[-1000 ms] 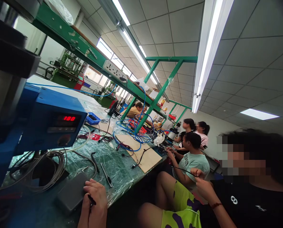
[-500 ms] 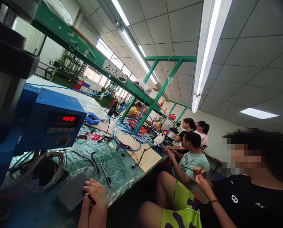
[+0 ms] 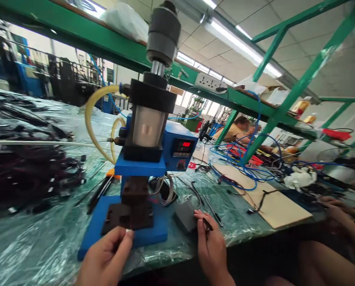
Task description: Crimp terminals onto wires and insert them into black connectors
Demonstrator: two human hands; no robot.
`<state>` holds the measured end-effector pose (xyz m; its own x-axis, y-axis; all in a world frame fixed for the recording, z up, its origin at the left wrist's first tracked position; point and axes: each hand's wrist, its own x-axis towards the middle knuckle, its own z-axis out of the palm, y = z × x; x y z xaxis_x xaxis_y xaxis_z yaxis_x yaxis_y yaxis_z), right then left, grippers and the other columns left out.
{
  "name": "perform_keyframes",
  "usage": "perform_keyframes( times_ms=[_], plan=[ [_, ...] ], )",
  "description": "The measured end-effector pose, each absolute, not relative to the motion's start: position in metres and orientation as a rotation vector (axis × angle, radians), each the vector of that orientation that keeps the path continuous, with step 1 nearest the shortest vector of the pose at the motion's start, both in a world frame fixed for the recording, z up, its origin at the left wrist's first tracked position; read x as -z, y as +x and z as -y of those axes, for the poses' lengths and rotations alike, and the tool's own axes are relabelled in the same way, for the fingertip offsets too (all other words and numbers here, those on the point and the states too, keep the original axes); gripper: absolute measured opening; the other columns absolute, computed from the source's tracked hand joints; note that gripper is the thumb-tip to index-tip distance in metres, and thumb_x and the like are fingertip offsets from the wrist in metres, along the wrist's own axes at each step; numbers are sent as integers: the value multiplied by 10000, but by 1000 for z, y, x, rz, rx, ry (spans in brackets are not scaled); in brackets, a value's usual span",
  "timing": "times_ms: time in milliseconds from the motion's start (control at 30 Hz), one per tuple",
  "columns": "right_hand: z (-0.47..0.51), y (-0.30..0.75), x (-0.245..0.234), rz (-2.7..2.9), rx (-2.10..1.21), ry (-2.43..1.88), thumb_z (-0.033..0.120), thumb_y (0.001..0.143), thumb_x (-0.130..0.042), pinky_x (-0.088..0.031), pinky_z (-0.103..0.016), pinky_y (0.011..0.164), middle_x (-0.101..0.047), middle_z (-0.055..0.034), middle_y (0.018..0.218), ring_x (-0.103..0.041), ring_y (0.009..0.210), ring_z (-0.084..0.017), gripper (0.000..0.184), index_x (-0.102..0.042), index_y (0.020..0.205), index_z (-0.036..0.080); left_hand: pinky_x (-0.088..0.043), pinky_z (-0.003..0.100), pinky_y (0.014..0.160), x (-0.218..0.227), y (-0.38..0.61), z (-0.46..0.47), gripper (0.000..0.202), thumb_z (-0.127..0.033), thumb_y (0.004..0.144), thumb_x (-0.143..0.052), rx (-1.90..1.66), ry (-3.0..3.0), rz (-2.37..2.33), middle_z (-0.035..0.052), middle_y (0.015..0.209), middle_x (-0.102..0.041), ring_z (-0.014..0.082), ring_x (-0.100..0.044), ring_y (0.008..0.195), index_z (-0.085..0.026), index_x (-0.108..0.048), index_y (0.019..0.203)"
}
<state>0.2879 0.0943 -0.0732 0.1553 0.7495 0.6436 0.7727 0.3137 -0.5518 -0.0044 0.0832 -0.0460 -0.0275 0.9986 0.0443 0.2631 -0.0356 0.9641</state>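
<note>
A blue pneumatic press [image 3: 144,159] stands on the plastic-covered bench [image 3: 46,238], with a dark die block [image 3: 129,210] on its blue base. My left hand [image 3: 107,258] is at the front edge of that base, fingers pinched together on something too small to name. My right hand [image 3: 211,246] rests beside a grey box [image 3: 185,216], pinching a thin black cable piece [image 3: 207,225].
A heap of black cables [image 3: 25,167] lies at the left. A yellow hose [image 3: 90,119] loops to the press. A wooden board [image 3: 266,198] with blue wires sits to the right. Another person's hand [image 3: 335,208] and leg are at the far right; a green rack [image 3: 255,99] runs overhead.
The view has swung left from the seated people to the press. My left hand has come into sight. My right hand still pinches the black cable piece beside the grey box.
</note>
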Motion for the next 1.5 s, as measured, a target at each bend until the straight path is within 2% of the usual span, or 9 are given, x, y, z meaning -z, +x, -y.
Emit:
perform_keyframes(
  times_ms=[133, 333, 733, 1167, 1500],
  plan=[
    [-91, 297, 72, 1575, 56, -1498, 334, 995, -475, -462, -537, 1029, -670, -110, 1245, -548, 1247, -308, 256, -665, 1139, 240, -256, 214, 436, 41, 1, -84, 515, -683, 901, -460, -1059, 1335, -1350, -64, 556, -295, 110, -307, 480, -207, -485, 706],
    [-91, 292, 67, 1623, 123, -1460, 303, 1002, -465, -456, -512, 1051, -677, -103, 1222, -573, 1216, -278, 252, -661, 1143, 229, -256, 219, 447, 43, 4, -83, 499, -669, 915, -461, -1071, 1319, -1344, -71, 534, -311, 109, -310, 469, -212, -463, 714],
    [-91, 292, 68, 1608, 136, -1455, 322, 1001, -465, -471, -515, 1031, -690, -126, 1195, -597, 1182, -289, 276, -673, 1135, 200, -250, 210, 425, 36, 7, -82, 462, -595, 932, -472, -1121, 1328, -1337, -68, 526, -293, 108, -296, 463, -207, -472, 682],
    [-91, 292, 69, 1613, 132, -1455, 305, 1004, -455, -463, -534, 1039, -683, -128, 1193, -585, 1195, -293, 266, -668, 1125, 202, -279, 220, 455, 33, 5, -80, 483, -615, 938, -455, -1087, 1361, -1366, -70, 496, -325, 108, -331, 453, -211, -443, 674],
    [-86, 291, 70, 1608, 10, -1291, 233, 1008, -428, -396, -581, 1103, -621, -111, 1314, -509, 1312, -284, 259, -642, 1152, 216, -279, 224, 465, 34, 6, -81, 475, -613, 935, -461, -1087, 1381, -1398, -67, 507, -343, 109, -350, 461, -206, -476, 690]
  ],
)
